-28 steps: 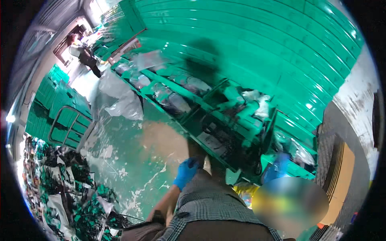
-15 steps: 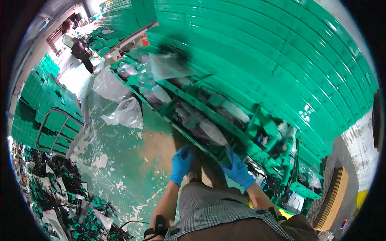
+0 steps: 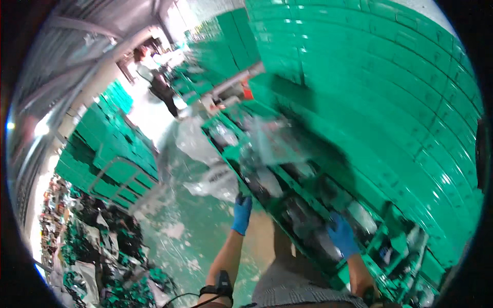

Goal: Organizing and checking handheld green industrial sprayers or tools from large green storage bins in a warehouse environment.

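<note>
My left hand (image 3: pixel 242 214), in a blue glove, is over the floor beside the near side of a row of green bins (image 3: pixel 262 204). Its fingers stretch forward, slightly blurred, with nothing visible in them. My right hand (image 3: pixel 342 237), gloved in blue too, reaches over the bins at the rail between two rows. Its fingers look extended, and I cannot make out whether they touch the rail. Just left of it, a bin holds dark items in clear plastic bags (image 3: pixel 303 215). A bag with a pale part (image 3: pixel 362 218) lies in the bin beyond.
Crumpled clear plastic bags (image 3: pixel 218 182) lie on the worn green floor (image 3: pixel 190 226). Stacked green boxes (image 3: pixel 359 92) form a wall behind the bins. At left are a metal-framed cart (image 3: pixel 120 179) and a heap of dark and green scraps (image 3: pixel 102 241). Another person (image 3: pixel 159 84) stands far off.
My view has swung left, so the bins sit further right. My right hand has moved from the bins' near edge to over them; my left hand has moved forward along their side.
</note>
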Demonstrator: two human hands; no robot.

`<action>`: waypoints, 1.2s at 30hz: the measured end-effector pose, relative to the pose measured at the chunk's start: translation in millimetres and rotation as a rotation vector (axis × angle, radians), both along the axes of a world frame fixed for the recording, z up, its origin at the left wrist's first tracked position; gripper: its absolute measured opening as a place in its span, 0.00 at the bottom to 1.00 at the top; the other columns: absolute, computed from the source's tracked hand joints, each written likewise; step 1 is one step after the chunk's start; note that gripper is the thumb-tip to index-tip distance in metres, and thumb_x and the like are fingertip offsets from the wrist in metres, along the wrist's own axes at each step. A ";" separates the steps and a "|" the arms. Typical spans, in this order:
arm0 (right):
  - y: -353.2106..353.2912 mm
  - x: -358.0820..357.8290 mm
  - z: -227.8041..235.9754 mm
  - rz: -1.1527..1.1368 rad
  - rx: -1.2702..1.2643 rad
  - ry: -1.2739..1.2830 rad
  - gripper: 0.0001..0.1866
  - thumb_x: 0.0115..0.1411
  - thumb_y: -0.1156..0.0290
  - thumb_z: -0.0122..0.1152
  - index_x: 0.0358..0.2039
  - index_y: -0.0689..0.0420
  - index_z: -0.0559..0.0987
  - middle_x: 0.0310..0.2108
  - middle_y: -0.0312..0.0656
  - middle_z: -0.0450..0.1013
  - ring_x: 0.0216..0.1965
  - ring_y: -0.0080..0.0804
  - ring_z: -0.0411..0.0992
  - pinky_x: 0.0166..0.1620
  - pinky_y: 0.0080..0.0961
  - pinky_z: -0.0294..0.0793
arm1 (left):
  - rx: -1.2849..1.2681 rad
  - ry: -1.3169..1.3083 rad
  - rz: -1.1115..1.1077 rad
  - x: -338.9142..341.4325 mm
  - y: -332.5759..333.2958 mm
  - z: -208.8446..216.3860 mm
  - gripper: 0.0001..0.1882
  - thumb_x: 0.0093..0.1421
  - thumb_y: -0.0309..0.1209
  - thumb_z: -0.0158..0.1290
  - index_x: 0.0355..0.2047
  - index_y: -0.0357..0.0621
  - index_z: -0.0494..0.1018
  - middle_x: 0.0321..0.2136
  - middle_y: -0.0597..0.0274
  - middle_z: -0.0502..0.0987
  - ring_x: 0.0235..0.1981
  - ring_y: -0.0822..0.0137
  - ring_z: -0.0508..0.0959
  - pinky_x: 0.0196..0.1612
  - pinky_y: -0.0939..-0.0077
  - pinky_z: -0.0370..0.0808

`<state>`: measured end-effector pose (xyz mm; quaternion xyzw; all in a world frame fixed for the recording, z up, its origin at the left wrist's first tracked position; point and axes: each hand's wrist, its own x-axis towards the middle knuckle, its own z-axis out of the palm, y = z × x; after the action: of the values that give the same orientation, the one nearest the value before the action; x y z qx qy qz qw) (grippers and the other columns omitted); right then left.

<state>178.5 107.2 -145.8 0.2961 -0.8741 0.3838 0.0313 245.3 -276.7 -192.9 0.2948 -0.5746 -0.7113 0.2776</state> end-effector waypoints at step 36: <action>40.5 81.5 91.9 -0.919 -1.314 0.042 0.31 0.57 0.77 0.56 0.60 0.59 0.58 0.52 0.44 0.66 0.48 0.27 0.68 0.48 0.22 0.68 | 1.376 -0.279 -0.971 -18.7 252.8 70.8 0.10 0.59 0.33 0.52 0.37 0.41 0.72 0.35 0.61 0.76 0.37 0.67 0.75 0.40 0.74 0.76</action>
<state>260.0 147.6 -54.0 -0.1652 -0.5030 0.7632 0.3704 226.5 -23.9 -122.2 0.2035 -0.1061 -0.8993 -0.3723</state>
